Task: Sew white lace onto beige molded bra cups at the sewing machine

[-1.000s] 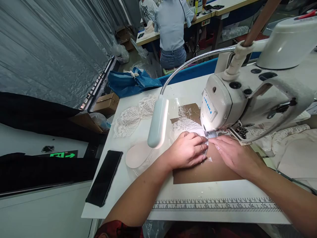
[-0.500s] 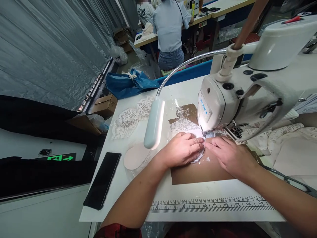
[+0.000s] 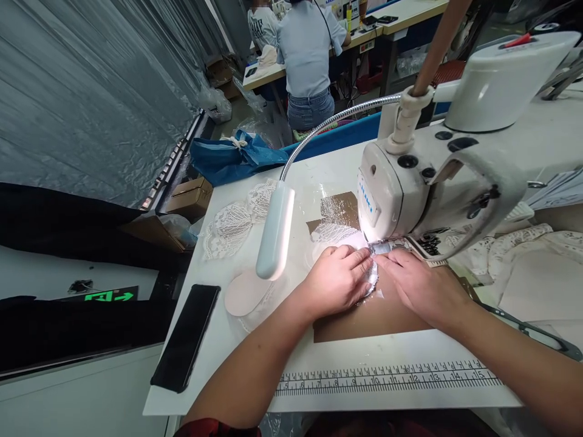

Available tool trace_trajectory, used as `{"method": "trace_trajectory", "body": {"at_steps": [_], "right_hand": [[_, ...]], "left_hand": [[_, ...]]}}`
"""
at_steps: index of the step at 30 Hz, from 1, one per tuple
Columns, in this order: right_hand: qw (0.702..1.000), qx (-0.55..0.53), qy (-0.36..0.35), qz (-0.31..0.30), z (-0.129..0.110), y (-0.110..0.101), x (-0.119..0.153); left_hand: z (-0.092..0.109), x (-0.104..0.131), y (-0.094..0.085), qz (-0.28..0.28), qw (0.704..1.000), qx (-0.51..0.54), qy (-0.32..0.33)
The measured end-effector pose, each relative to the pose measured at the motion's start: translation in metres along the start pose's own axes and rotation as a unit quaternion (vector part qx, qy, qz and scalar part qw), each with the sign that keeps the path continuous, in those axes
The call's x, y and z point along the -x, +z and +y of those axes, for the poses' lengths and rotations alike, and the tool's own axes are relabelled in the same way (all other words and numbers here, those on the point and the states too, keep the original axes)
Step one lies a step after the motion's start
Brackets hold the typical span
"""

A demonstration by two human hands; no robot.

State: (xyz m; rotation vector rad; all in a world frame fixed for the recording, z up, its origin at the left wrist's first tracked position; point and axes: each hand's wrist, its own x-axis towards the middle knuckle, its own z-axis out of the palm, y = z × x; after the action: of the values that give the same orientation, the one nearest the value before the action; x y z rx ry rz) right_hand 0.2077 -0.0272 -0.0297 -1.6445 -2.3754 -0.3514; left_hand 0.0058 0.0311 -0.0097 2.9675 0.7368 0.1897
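Note:
A white lace piece point(image 3: 372, 280) lies under the needle area of a white sewing machine point(image 3: 387, 188), partly covered by my fingers. My left hand point(image 3: 339, 276) rests over it, fingers bent and pressed together onto the cloth. From the other side, my right hand point(image 3: 416, 282) has its thumb and forefinger at the fabric's edge, close to the presser foot. The two hands' fingertips nearly meet there. Lace also spreads beyond my left hand. Beneath lies a brown sheet point(image 3: 387, 315) on the white tabletop. What sits under my left palm is hidden.
A lamp point(image 3: 276, 233) on a bendy metal neck hangs left of the machine. Lace pieces point(image 3: 228, 227), a beige oval pad point(image 3: 248, 291) and a black phone point(image 3: 186, 337) lie at left. A ruler strip point(image 3: 387, 377) runs along the front. Two people sit at a table beyond.
The whole view has shifted slightly left. Both hands stay by the needle; the lace's white edge now shows a little more upright beside my left fingers.

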Motion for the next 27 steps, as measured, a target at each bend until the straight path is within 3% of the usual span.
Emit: {"method": "trace_trajectory", "body": {"at_steps": [16,27], "right_hand": [[0.994,-0.095,0.044,-0.028,0.008,0.001,0.007],[0.99,-0.134,0.029,-0.02,0.012,0.001,0.01]], "left_hand": [[-0.003,-0.001,0.001,0.057,0.994,0.09,-0.028],[-0.002,0.0,0.007,0.035,0.998,-0.028,0.031]]}}
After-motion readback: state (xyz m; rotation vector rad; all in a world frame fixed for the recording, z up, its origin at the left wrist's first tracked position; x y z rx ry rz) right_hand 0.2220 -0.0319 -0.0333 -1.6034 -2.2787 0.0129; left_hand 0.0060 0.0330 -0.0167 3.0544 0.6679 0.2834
